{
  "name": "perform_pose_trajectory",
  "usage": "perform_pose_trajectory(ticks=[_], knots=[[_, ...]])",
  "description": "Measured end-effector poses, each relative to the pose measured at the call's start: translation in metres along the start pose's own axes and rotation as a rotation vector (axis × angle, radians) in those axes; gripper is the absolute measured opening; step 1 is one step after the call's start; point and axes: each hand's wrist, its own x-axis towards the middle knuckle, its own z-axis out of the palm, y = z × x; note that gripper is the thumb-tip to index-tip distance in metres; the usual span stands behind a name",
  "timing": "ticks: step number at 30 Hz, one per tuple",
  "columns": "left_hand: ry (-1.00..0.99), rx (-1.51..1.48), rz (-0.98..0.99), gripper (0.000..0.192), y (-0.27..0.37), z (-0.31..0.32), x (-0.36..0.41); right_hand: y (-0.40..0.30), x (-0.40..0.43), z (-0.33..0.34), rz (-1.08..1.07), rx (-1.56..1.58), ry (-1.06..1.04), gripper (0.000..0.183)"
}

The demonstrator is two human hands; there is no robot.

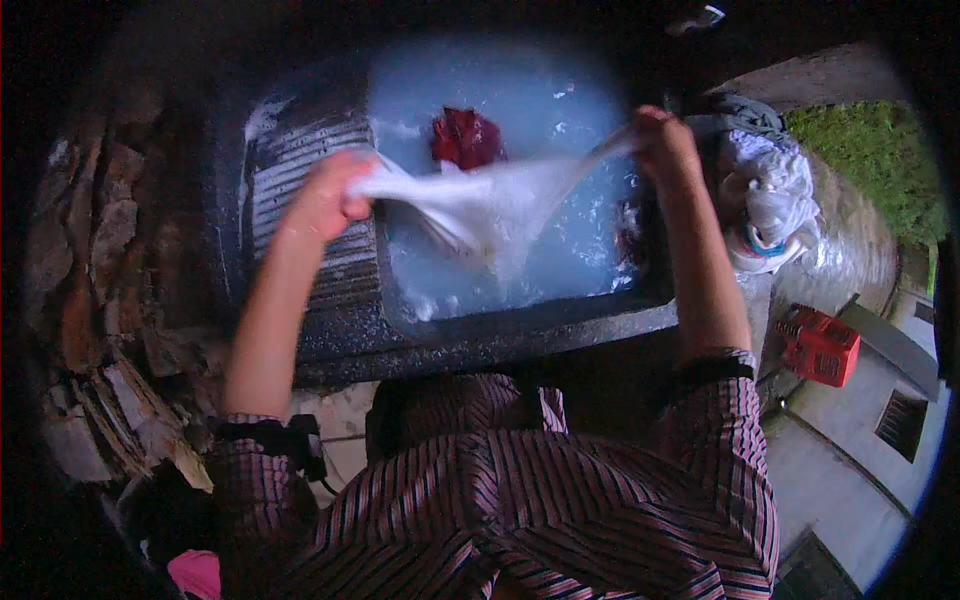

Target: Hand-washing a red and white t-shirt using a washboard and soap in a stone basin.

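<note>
A wet white cloth (487, 199) is stretched between my hands above a stone wash basin full of cloudy, bluish water (442, 281). My left hand (334, 191) is closed on one end, over the ribbed washboard (315, 225) at the basin's left. At the basin's right side, my right hand (664, 139) grips the other end, raised higher in the view. The middle of the cloth sags and is blurred; whether its lowest part touches the water I cannot tell. A dark red cloth (469, 139) lies partly in the water behind the white one.
White and grey washed-looking cloths (776, 195) are heaped right of the basin. Beyond them are wet paving, grass (870, 157) and a red plastic crate (821, 346). Stacked split wood (112, 405) stands at left, with a pink item (195, 574) below. The basin's speckled rim (525, 337) runs before me.
</note>
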Motion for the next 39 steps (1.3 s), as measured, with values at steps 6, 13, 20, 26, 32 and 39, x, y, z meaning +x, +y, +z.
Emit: perform_pose_trajectory(ticks=[6,13,20,26,32,39], knots=[[-0.037,-0.256,0.563,0.012,0.160,0.009,-0.043,-0.155,-0.021,0.031,-0.591,0.284,-0.019,0.018],[0.038,-0.227,0.787,0.017,0.162,0.017,-0.069,-0.203,-0.042,0.002,-0.834,0.051,0.016,0.027],[0.201,0.144,0.199,0.041,-0.014,0.021,-0.015,-0.058,-0.019,-0.028,-0.347,-0.825,0.114,0.017],[0.561,0.274,0.151,0.051,-0.139,0.038,0.063,0.116,0.017,-0.040,0.074,-0.593,-0.077,0.030],[0.213,1.315,0.230,0.040,-0.184,0.069,0.095,0.212,0.007,0.039,-0.273,-1.057,0.061,0.036],[0.557,1.144,0.160,0.026,-0.172,0.019,0.094,0.129,0.005,-0.031,-0.348,-1.411,0.204,0.020]])
